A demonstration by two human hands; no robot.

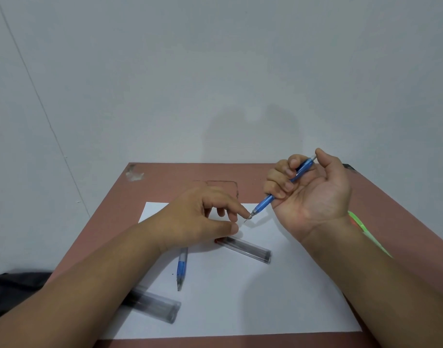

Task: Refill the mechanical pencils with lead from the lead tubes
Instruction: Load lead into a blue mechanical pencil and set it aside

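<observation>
My right hand (308, 187) grips a blue mechanical pencil (264, 202), palm up, thumb on its top end, tip pointing down-left with a short lead showing. My left hand (202, 217) hovers over the white paper (265, 297), and its index fingertip touches the pencil's tip; the other fingers hang loosely curled. A second blue pencil (181, 268) lies on the paper below my left wrist, partly hidden by it. One clear lead tube (245, 248) lies in the middle of the paper. Another lead tube (152, 307) lies at the paper's lower left edge under my left forearm.
The paper lies on a reddish-brown table (165, 182) against a pale wall. A green and pink object (361, 224) lies by my right wrist, mostly hidden by the arm. A dark bag or cloth (17, 287) sits off the table's left side.
</observation>
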